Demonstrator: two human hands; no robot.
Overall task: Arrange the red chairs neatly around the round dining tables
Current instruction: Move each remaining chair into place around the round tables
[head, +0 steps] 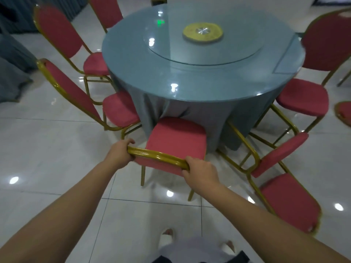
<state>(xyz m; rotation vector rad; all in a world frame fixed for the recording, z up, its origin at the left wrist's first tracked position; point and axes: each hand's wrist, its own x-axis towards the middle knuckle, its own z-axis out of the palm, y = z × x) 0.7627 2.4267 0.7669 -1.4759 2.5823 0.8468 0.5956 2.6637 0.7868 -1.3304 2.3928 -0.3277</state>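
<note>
A red chair (175,137) with a gold frame stands right in front of me, its seat front touching the blue-grey cloth of the round table (190,80). My left hand (118,153) grips the left end of its gold top rail. My right hand (201,172) grips the right end of the same rail. Two more red chairs (119,109) (93,63) stand at the table's left. Another red chair (302,96) is at the right. A fourth red chair (288,200) stands at the near right, turned sideways and away from the table.
A glass turntable (205,46) with a gold hub lies on the table. A further chair back (106,12) shows at the far left. Part of a red seat (343,111) pokes in at the right edge. Grey cloth (11,73) hangs at the left. The floor is glossy white tile.
</note>
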